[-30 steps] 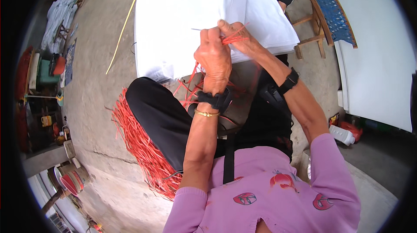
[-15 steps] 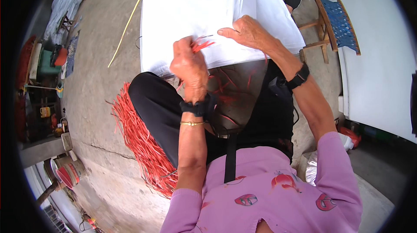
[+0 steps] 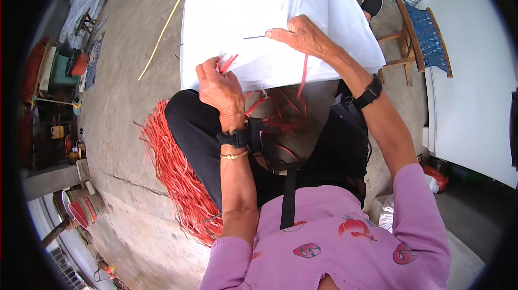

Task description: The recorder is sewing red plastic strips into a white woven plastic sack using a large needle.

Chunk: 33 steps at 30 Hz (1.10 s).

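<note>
A stack of white sheets (image 3: 232, 6) lies over my knees and stretches away from me. My right hand (image 3: 305, 36) is above its near half, closed on a thin dark needle-like rod (image 3: 253, 37) that points left. Below the palm hangs a red strip (image 3: 304, 76); whether it is tied to the rod cannot be seen. My left hand (image 3: 220, 87) is at the stack's near left edge, its fingers pinched around several red strips (image 3: 227, 63) whose ends stick up. More red strips (image 3: 280, 123) trail loosely between my legs.
A large heap of red strips (image 3: 181, 176) lies on the concrete floor beside my left leg. Further left runs a long yellow strip (image 3: 166, 26). At the right are a wooden folding stool (image 3: 431, 36) with a blue woven seat and a white panel (image 3: 475, 74). Someone's dark shoe (image 3: 371, 5) shows beyond the stack.
My left hand has drawn down and left, away from my right hand, with the red strips. The rod in my right hand now shows clearly, and a longer red strip hangs beneath that hand.
</note>
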Motion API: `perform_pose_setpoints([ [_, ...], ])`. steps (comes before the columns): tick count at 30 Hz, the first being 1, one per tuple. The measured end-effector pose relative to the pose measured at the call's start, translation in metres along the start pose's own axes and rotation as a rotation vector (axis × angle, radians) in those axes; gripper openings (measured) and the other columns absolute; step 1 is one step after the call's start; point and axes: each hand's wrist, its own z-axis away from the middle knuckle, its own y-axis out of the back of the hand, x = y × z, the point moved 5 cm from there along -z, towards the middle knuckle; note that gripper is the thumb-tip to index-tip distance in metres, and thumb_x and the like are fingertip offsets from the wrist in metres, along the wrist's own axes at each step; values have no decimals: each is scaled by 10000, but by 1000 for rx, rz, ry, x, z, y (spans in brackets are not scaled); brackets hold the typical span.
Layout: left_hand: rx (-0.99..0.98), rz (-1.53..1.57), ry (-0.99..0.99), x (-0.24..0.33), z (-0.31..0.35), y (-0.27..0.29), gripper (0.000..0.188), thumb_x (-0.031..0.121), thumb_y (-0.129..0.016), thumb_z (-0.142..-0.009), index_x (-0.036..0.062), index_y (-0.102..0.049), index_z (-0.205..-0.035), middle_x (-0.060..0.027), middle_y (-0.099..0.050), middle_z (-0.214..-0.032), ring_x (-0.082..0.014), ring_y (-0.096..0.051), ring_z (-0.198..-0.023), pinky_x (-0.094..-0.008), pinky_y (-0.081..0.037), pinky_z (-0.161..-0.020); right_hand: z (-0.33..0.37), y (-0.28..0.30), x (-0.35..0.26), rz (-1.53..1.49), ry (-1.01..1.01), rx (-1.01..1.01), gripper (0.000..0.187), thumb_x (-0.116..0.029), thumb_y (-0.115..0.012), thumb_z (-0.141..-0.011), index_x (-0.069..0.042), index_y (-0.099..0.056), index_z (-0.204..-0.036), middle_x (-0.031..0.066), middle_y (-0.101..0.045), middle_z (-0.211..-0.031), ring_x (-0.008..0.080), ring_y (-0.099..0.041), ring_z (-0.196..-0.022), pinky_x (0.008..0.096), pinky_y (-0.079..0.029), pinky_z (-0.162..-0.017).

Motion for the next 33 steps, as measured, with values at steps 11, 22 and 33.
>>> perform_pose_setpoints([
  [11, -31, 305, -252, 92, 0, -20, 310, -8, -587, -676, 86, -573, -971, -73, -557, -835, -296, -567, -574, -379, -460, -489, -7, -16, 10, -505, -111, 29, 624, -531, -548, -811, 14, -505, -510, 24, -344, -447, 99, -362, -500, 312, -334, -447],
  [22, -27, 83, 165, 10, -13, -10, 165, 12, -593, -715, 78, -616, -865, -125, -635, -778, -309, -617, -668, -382, -475, -596, -4, 8, -26, 469, 170, -149, 610, -474, -537, -849, -23, -464, -445, 87, -322, -383, 170, -356, -382, 324, -320, -403],
  [33, -213, 751, 191, 70, -4, -33, 190, 33, -625, -754, 5, -565, -932, -126, -581, -779, -212, -575, -657, -324, -458, -579, -13, -13, 7, -193, -11, 0, 632, -587, -488, -832, -14, -600, -588, 70, -419, -411, 162, -382, -414, 328, -342, -405],
])
